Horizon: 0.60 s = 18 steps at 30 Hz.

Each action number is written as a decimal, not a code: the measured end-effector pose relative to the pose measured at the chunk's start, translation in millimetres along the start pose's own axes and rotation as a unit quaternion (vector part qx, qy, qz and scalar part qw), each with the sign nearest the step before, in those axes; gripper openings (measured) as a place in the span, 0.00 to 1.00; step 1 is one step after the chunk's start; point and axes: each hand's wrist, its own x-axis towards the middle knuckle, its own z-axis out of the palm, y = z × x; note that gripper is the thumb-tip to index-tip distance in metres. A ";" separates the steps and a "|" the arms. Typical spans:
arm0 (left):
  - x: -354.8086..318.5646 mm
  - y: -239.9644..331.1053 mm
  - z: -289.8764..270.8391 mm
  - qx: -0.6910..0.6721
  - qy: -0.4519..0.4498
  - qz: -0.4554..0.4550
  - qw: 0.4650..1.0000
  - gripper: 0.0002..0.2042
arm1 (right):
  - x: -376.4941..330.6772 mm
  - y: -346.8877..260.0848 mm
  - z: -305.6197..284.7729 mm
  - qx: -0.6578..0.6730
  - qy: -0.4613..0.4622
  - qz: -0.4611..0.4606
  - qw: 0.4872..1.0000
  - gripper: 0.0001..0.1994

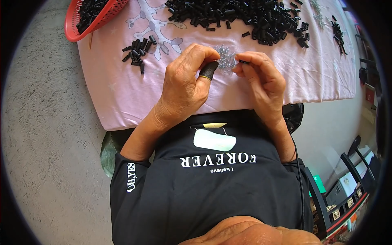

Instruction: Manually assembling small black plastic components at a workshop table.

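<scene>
My left hand [183,79], with a black finger cot [208,70] on its thumb, has thumb and index finger pinched together. Whatever may be between those fingertips is too small to make out. My right hand [264,77] pinches a small black plastic piece [243,61] between thumb and fingers. Between the two hands, a heap of tiny silvery metal bits [226,57] lies on the pink cloth. Left of my left hand is a small group of short black tubular pieces [139,53]. A large pile of similar black pieces [261,20] spreads beyond my hands.
A red perforated basket [72,28] of black pieces stands at the far left. The pink patterned cloth [122,98] covers the table. More silvery bits [318,12] and a bunch of thin black pieces [339,36] lie far right. A dark chair [330,212] stands right of me.
</scene>
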 end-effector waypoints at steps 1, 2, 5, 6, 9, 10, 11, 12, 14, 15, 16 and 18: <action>0.4 1.1 1.1 -0.011 0.001 0.001 1.000 0.13 | -0.3 -4.1 -1.4 0.025 -0.001 0.025 0.999 0.11; 1.0 2.2 2.2 -0.021 0.001 0.003 1.000 0.14 | -1.0 -5.4 -2.5 0.023 -0.001 0.025 0.999 0.11; 3.8 4.9 6.7 -0.043 -0.002 0.010 0.999 0.14 | -2.6 -7.4 -4.6 0.091 0.004 0.079 0.993 0.09; 5.0 6.1 8.2 -0.043 -0.002 0.011 0.999 0.14 | -3.0 -7.7 -3.1 0.118 0.010 0.080 0.990 0.08; 8.4 9.3 12.2 -0.050 -0.017 0.016 0.999 0.14 | -3.3 -6.2 -4.9 0.137 0.008 0.076 0.988 0.07; 9.2 10.0 13.2 -0.056 -0.020 0.023 0.998 0.14 | -3.3 -5.6 -5.7 0.127 -0.001 0.073 0.989 0.07; 9.9 10.5 13.8 -0.061 -0.023 0.030 0.997 0.14 | -3.5 -4.7 -5.9 0.128 -0.001 0.072 0.989 0.07; 10.6 10.4 14.2 -0.061 -0.024 0.031 0.997 0.14 | -3.9 -3.6 -6.0 0.127 -0.007 0.066 0.990 0.06; 11.6 10.2 14.6 -0.049 -0.026 0.044 0.997 0.13 | -3.9 -3.0 -6.5 0.127 -0.012 0.059 0.990 0.06; 12.0 10.9 14.7 -0.049 -0.026 0.044 0.997 0.13 | -4.0 -2.7 -7.0 0.121 -0.016 0.055 0.991 0.06; 12.5 12.1 14.7 -0.056 -0.027 0.045 0.997 0.13 | -4.1 -2.5 -7.5 0.115 -0.020 0.052 0.992 0.06; 13.2 12.7 14.8 -0.062 -0.027 0.047 0.997 0.13 | -4.8 -1.3 -8.5 0.121 -0.021 0.047 0.991 0.06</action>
